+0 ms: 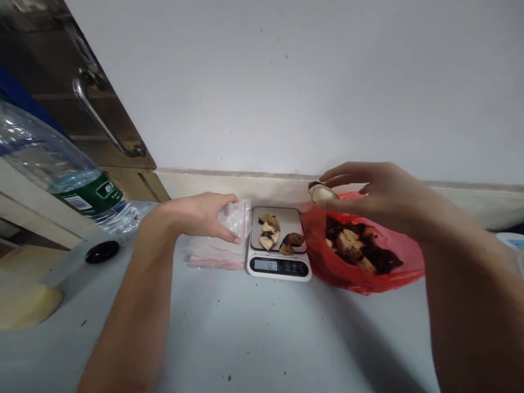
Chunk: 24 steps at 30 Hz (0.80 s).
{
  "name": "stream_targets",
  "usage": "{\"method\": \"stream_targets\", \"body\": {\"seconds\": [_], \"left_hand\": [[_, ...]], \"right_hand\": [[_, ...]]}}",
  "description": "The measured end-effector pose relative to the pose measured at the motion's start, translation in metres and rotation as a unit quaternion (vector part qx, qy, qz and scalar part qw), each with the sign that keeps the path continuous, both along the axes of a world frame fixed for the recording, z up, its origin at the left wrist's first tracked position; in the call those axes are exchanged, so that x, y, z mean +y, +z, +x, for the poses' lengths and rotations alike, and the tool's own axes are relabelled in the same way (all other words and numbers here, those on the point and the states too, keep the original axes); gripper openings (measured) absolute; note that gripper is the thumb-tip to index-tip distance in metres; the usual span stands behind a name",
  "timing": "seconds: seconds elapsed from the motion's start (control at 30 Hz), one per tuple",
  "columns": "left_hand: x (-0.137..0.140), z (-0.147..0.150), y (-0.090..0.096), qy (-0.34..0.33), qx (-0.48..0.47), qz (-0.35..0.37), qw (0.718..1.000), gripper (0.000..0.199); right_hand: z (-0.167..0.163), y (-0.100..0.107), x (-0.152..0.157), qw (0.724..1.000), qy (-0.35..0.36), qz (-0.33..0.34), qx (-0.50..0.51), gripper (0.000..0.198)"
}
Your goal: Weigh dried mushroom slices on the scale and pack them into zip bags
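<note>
My left hand is closed on a clear zip bag with a red line along its edge, just left of the scale. Between the thumb and fingers of my right hand is a dried mushroom piece, pale below and dark on top, above the red plastic bag. That bag stands open, with many brown and pale mushroom pieces inside. Several mushroom pieces lie on the plate of the white digital scale, whose display seems to read 12.7.
More flat zip bags with red lines lie left of the scale. A water bottle with a green label and a black oval object are at the left. Behind the table rises a white wall; a metal handle is upper left.
</note>
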<state>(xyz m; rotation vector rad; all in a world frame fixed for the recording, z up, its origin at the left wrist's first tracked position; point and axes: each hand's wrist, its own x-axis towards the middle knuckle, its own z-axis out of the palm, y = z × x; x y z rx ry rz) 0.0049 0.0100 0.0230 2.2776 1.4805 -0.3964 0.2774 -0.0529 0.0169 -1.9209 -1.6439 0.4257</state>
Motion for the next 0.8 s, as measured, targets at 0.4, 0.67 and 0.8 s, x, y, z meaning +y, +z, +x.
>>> {"method": "stream_targets", "body": {"seconds": [0.4,0.67,0.8], "left_hand": [[0.0024,-0.0011,-0.0031,-0.002,0.002,0.002,1.0,0.093],[0.0002,-0.0008,-0.0015,-0.006,-0.004,0.006,1.0,0.093],[0.001,-0.0008,-0.0023,-0.006,0.0,-0.005,1.0,0.091]], "right_hand": [[-0.0058,0.0014,-0.0024,0.999,0.039,-0.002,-0.023,0.012],[-0.0011,-0.0019,-0.0029,0.997,0.067,0.016,-0.043,0.026],[-0.001,-0.0039,-0.0025,0.996,0.074,0.019,-0.05,0.028]]}}
